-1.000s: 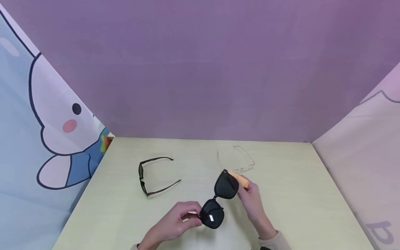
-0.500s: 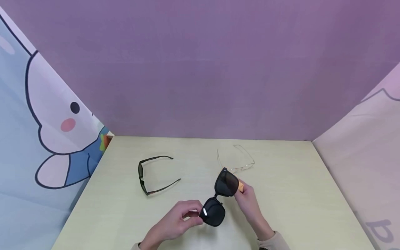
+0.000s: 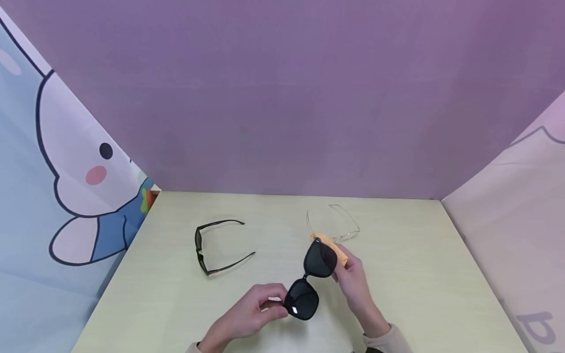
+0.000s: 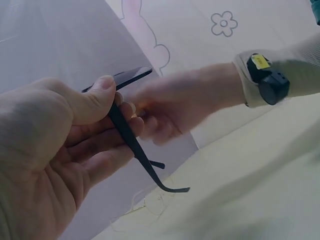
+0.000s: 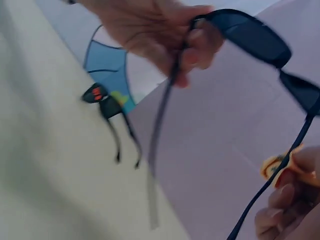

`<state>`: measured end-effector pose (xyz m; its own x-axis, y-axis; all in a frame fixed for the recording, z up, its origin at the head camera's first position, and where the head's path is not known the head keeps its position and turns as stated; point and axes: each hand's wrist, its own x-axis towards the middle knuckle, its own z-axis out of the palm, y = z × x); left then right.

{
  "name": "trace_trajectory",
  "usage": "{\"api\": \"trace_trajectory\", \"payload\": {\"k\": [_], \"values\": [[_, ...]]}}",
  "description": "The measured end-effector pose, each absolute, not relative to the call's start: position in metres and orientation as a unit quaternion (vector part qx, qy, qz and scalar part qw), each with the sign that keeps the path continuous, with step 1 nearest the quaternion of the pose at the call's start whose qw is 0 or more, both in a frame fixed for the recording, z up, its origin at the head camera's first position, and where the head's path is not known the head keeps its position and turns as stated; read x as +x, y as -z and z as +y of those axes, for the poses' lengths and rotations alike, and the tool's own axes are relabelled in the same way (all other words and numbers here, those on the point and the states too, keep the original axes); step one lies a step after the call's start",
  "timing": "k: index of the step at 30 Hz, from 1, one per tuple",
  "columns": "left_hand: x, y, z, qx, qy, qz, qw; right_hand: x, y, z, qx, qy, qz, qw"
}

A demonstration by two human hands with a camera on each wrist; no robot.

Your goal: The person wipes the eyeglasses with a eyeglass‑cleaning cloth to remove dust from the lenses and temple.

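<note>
In the head view my left hand (image 3: 251,311) pinches a pair of black sunglasses (image 3: 302,300) at one outer corner of the frame, thumb against fingers. The sunglasses are held up, tilted, dark lenses facing the camera. My right hand (image 3: 353,284) holds a small orange cloth (image 3: 337,249) against the far lens, partly hidden behind it. In the left wrist view an unfolded temple arm (image 4: 125,132) hangs past my left fingers. The right wrist view shows the bunched orange cloth (image 5: 272,167) between my right thumb and fingers, beside the other temple arm.
A second pair of dark glasses (image 3: 199,250) lies with arms unfolded on the left of the pale table (image 3: 419,274). Thin wire-framed glasses (image 3: 346,236) lie behind my right hand. A purple panel (image 3: 282,98) stands at the back, with printed cloths at both sides.
The orange cloth slipped mostly behind the far lens half a second ago and now shows again along its upper edge. My right hand shifted slightly with it; the left hand stays nearly still.
</note>
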<state>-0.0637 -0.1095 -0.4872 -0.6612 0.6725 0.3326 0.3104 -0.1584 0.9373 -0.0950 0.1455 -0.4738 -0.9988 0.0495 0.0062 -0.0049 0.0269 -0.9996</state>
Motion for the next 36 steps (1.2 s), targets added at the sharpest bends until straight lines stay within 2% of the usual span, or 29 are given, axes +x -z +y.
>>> {"api": "trace_trajectory", "payload": {"k": [7, 18, 27, 36], "values": [[-0.06, 0.485, -0.113, 0.347, -0.661, 0.645, 0.16, -0.096, 0.499, 0.147, -0.038, -0.637, -0.769, -0.018], [-0.062, 0.488, -0.109, 0.369, -0.65, 0.648, 0.145, -0.092, 0.462, 0.148, 0.033, -0.706, -0.708, 0.022], [-0.063, 0.488, -0.113, 0.373, -0.649, 0.649, 0.133, -0.094, 0.486, 0.15, -0.021, -0.644, -0.764, -0.027], [-0.062, 0.487, -0.112, 0.355, -0.65, 0.654, 0.156, -0.094, 0.466, 0.15, 0.058, -0.697, -0.714, 0.02]]}}
